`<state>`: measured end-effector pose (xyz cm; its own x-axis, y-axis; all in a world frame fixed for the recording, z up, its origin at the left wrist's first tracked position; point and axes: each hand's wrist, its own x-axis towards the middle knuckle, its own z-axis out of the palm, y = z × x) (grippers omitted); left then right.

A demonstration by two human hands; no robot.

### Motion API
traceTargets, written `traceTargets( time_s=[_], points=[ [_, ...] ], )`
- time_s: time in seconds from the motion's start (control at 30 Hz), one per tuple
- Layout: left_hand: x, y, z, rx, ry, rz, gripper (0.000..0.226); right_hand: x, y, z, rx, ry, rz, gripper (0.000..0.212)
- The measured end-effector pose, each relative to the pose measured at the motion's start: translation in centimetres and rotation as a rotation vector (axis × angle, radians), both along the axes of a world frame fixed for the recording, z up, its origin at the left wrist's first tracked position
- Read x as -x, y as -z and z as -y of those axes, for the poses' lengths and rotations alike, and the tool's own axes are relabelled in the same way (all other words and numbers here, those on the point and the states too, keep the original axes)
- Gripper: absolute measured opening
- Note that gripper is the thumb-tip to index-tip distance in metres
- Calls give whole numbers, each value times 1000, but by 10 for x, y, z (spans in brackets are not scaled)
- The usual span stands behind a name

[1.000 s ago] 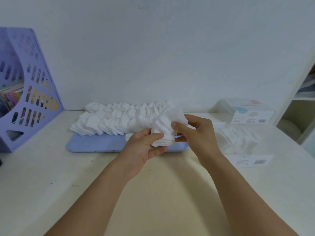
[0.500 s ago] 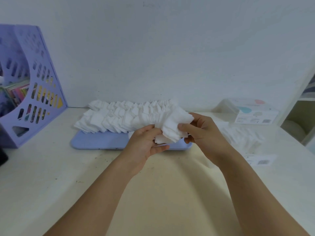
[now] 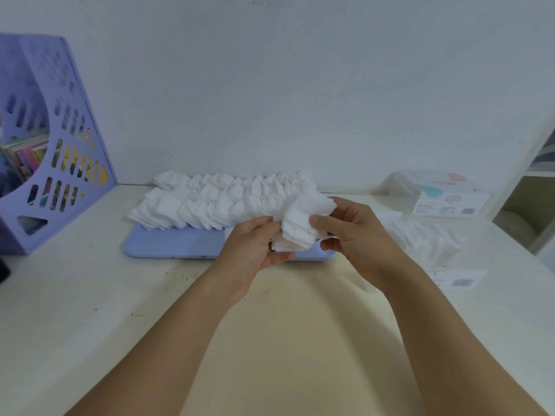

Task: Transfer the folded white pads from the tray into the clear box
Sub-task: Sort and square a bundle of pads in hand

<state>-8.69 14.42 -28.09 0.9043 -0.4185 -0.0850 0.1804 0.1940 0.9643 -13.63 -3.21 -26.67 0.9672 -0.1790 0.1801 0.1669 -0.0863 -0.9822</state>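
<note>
Both hands, left hand and right hand, gripped a pad stack at frame centre. Labels on the clear box at right were too blurred to read.

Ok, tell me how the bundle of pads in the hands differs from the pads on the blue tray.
The held bundle is small, bunched and lifted off the desk, pinched between the left hand and right hand. The tray pads form a long overlapping row resting on the blue tray, untouched. Both are white folded squares.
</note>
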Motion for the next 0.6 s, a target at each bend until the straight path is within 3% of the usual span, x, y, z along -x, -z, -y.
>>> traceTargets(
  time_s=[0.3, 0.6],
  points=[
    [2, -2, 0, -24, 45, 56, 15, 1, -1, -3, 66, 91, 133, 27],
    [-2, 0, 2, 80, -5, -113, 28, -2, 1, -12, -55, 230, 170, 23]
  ],
)
